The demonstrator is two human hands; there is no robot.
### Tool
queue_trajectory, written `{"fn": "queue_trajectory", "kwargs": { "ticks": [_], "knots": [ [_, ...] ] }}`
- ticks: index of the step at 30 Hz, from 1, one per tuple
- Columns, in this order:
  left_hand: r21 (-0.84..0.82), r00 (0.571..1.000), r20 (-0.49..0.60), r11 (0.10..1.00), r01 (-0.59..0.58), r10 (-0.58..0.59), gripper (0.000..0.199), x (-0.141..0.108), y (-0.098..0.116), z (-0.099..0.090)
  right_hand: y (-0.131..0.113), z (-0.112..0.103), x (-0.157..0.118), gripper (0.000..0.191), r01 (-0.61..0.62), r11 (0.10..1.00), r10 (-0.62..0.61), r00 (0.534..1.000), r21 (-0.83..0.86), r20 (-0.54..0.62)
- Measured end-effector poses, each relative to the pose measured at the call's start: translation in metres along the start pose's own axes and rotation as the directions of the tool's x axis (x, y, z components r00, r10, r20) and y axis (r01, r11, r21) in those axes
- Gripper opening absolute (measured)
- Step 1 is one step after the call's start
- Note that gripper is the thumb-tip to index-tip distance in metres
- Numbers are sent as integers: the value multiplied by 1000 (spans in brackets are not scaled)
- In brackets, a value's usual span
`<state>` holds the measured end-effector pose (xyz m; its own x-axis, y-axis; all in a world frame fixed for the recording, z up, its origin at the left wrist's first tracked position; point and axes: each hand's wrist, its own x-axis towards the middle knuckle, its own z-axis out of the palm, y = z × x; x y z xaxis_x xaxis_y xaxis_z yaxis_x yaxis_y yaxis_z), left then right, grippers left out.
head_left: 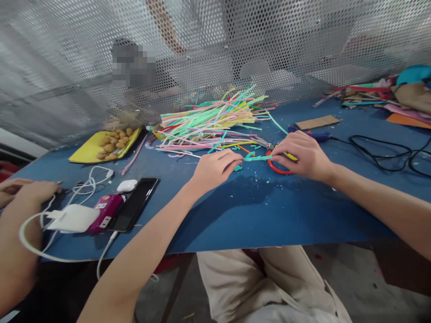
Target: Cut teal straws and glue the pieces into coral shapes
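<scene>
My left hand [217, 169] pinches one end of a twisted teal pipe cleaner [258, 158], its fingers closed. The other end is pinched in the fingertips of my right hand [301, 154], so the piece stretches level between both hands, just above the table. A small loop shows near the left fingertips. Scissors [280, 169] with red and yellow handles lie partly under my right hand, blades towards the pile. Behind my hands spreads a heap of pastel pipe cleaners [208, 116]. Small teal cuttings [238, 168] lie beside the left fingertips.
A blue tool with a black cord [373, 154] and a cardboard strip [317, 122] lie at right. Leftward are a phone [138, 204], purple power adapter [107, 212], white charger [76, 218] and yellow tray [84, 150] of brown lumps. Another person's hands [30, 190] are at far left. Perforated mesh [202, 58] stands behind.
</scene>
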<state>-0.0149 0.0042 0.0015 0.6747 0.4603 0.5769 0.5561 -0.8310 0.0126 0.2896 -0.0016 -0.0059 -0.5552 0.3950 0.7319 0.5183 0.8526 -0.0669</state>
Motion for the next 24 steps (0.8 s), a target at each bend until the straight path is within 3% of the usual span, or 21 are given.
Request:
{"fn": "queue_trajectory", "kwargs": {
  "ticks": [6,14,24],
  "knots": [
    [-55,997,-56,998,42,-45,17,1,1,3,3,-2,-1,9,8,998,-7,1000,-57,20],
    [-50,990,-70,992,116,-119,19,-2,-4,7,10,-3,-1,11,-26,977,18,999,-210,-42],
    [2,959,-100,964,268,-266,24,-5,-35,4,41,-7,-6,14,-221,941,198,974,-257,-113]
  ]
}}
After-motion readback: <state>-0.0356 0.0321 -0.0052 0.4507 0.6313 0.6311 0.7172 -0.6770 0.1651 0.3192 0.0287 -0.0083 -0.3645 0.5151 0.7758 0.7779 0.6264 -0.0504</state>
